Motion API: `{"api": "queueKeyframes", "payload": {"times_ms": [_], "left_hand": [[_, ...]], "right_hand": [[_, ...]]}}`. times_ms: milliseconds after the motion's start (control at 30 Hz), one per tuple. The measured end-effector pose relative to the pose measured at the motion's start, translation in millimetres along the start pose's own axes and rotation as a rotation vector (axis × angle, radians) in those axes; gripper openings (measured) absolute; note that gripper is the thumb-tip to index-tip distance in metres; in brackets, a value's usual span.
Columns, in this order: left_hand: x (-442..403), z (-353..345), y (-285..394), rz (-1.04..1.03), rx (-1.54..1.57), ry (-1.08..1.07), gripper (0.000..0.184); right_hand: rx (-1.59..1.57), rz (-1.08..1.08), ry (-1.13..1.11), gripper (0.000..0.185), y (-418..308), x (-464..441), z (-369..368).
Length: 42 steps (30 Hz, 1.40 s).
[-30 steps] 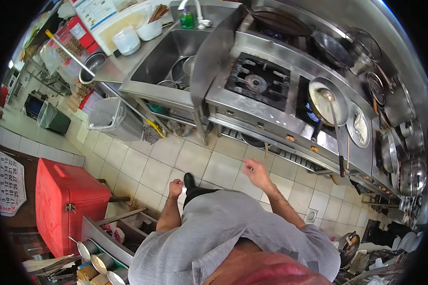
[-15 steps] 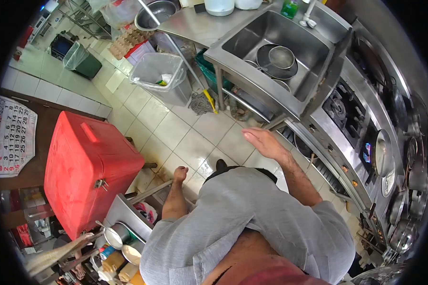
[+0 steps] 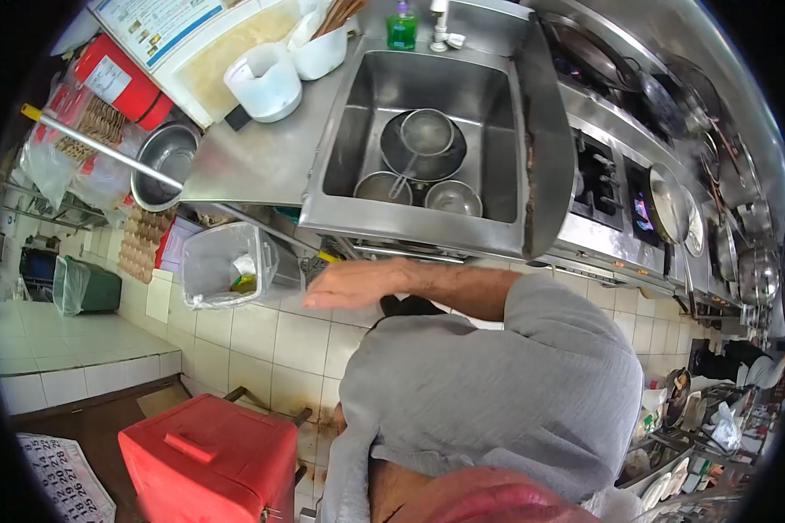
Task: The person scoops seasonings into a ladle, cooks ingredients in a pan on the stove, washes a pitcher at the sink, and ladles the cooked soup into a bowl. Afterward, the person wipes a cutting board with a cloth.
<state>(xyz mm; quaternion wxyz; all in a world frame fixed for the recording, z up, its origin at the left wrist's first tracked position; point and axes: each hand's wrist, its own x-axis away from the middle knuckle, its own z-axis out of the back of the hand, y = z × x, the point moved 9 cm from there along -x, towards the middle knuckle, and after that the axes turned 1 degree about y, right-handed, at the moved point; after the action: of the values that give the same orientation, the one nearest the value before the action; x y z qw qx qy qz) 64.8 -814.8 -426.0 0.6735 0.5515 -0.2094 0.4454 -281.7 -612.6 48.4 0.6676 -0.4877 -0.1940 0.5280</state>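
My right hand reaches across in front of my body, fingers stretched out flat and pointing left, with nothing in it. It is nearest to the lined grey bin and below the front edge of the steel sink. Of my left arm only a sliver of skin shows beside the grey shirt; the fingers are hidden. Inside the sink are a dark pan, a strainer on it, and two round metal vessels. A green soap bottle stands behind the sink near the tap.
A red cooler box stands at the lower left. Beside the sink, a steel counter holds white containers. A long pole slants near a metal bowl. The stove with pans is at the right. A person shows at far right.
The view has turned and the sink now lies straight ahead. My right hand has swung left across my body. My left hand, visible before, is now hidden.
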Motion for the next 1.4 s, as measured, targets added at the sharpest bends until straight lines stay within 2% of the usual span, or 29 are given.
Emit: {"api": "queueKeyframes", "payload": {"times_ms": [33,100,133,167,200,233,267,333,367,400,600,633,700,733,767,833,867,900,933,967,1033,1100,1133,1200,1267,1300,1333,1367,1400], "left_hand": [[-7.5,7.3,19.5,-0.076,-0.077,-0.012,0.026],[-18.1,18.4,74.3,-0.435,-0.409,-0.019,0.025],[-24.1,24.4,91.5,-0.536,-0.459,0.01,0.025],[-33.5,31.5,104.3,-0.554,-0.423,0.053,0.024],[-42.1,40.6,110.2,-0.475,-0.283,0.104,0.024],[-62.3,46.9,99.4,-0.142,0.134,0.166,0.025],[-50.2,53.8,138.1,-0.068,0.14,0.213,0.029],[-74.5,67.5,167.1,-0.092,0.247,0.223,0.033],[-76.9,72.2,186.3,-0.023,0.204,0.192,0.036],[-83.4,80.0,205.4,-0.047,0.254,0.239,0.035],[-153.3,126.8,215.9,0.061,0.2,0.112,0.034],[-180.1,137.8,205.5,-0.005,0.066,0.068,0.035],[-222.8,173.1,195.5,-0.245,-0.233,0.1,0.04],[-245.4,183.0,197.1,-0.417,-0.401,0.05,0.046],[-244.9,207.1,213.9,-0.631,-0.35,0.18,0.048],[-246.1,248.6,237.0,-0.243,-0.421,0.071,0.044],[-250.1,259.3,247.0,-0.245,-0.424,0.066,0.044],[-252.2,273.3,249.6,-0.171,-0.246,0.101,0.043],[-252.9,284.4,251.6,-0.097,-0.072,0.133,0.041],[-254.5,288.4,261.3,-0.109,-0.082,0.12,0.041],[-264.3,287.3,269.7,0.006,-0.231,0.018,0.04],[-315.0,270.0,242.9,-0.2,-0.363,-0.023,0.038],[-308.9,255.4,261.8,-0.259,-0.379,-0.175,0.037],[-296.2,234.1,290.0,-0.16,-0.219,-0.186,0.031],[-286.9,208.6,321.6,-0.12,-0.307,-0.275,0.023],[-301.7,195.9,325.9,-0.179,-0.363,-0.357,0.021],[-306.3,183.4,333.9,-0.139,-0.32,-0.406,0.019],[-287.5,171.7,358.7,-0.174,-0.435,-0.384,0.019],[-300.4,158.1,359.3,-0.184,-0.353,-0.475,0.018]], "right_hand": [[-0.012,0.008,-0.012,0.044,-3.4,-16.0,15.0],[-0.133,-0.054,-0.139,0.041,-6.4,-48.7,33.9],[-0.156,-0.09,-0.162,0.04,-17.4,-64.5,47.6],[-0.177,-0.122,-0.201,0.041,-28.8,-79.2,60.1],[-0.155,-0.008,-0.175,0.04,-44.5,-97.0,71.6],[-0.143,0.111,-0.141,0.04,-58.6,-114.5,81.7],[-0.126,0.201,-0.151,0.04,-70.6,-130.4,89.3],[-0.151,0.313,-0.142,0.039,-86.6,-165.6,101.9],[-0.187,0.331,-0.123,0.04,-89.2,-183.6,106.1],[-0.211,0.436,-0.095,0.037,-95.5,-199.5,109.4],[-0.262,0.374,-0.211,0.046,-94.5,-304.7,83.9],[-0.281,0.354,-0.216,0.047,-89.4,-325.8,79.9],[-0.288,0.419,-0.185,0.051,-82.0,-360.7,72.1],[-0.325,0.43,-0.15,0.053,-75.5,-376.4,68.1],[-0.361,0.442,-0.116,0.055,-69.0,-392.1,64.1],[-0.37,0.263,-0.142,0.056,-50.3,-419.4,60.4],[-0.368,0.205,-0.149,0.056,-41.1,-431.1,59.1],[-0.384,0.199,-0.091,0.055,-32.8,-437.6,61.1],[-0.384,0.193,-0.053,0.054,-25.9,-440.6,62.7],[-0.384,0.187,-0.014,0.053,-18.8,-443.6,64.5],[-0.267,0.123,0.116,0.039,-2.8,-435.2,74.9],[-0.178,0.046,0.241,0.028,16.1,-414.1,80.4],[-0.153,-0.025,0.264,0.03,27.1,-397.9,77.7],[-0.084,-0.139,0.345,0.032,46.5,-354.3,68.8],[0.012,-0.242,0.434,0.032,59.0,-303.7,58.9],[0.057,-0.309,0.472,0.032,62.5,-275.7,54.5],[0.121,-0.383,0.505,0.032,68.0,-247.1,48.5],[0.168,-0.454,0.527,0.033,70.6,-215.4,43.7],[0.184,-0.504,0.593,0.033,67.6,-184.8,35.1]]}}
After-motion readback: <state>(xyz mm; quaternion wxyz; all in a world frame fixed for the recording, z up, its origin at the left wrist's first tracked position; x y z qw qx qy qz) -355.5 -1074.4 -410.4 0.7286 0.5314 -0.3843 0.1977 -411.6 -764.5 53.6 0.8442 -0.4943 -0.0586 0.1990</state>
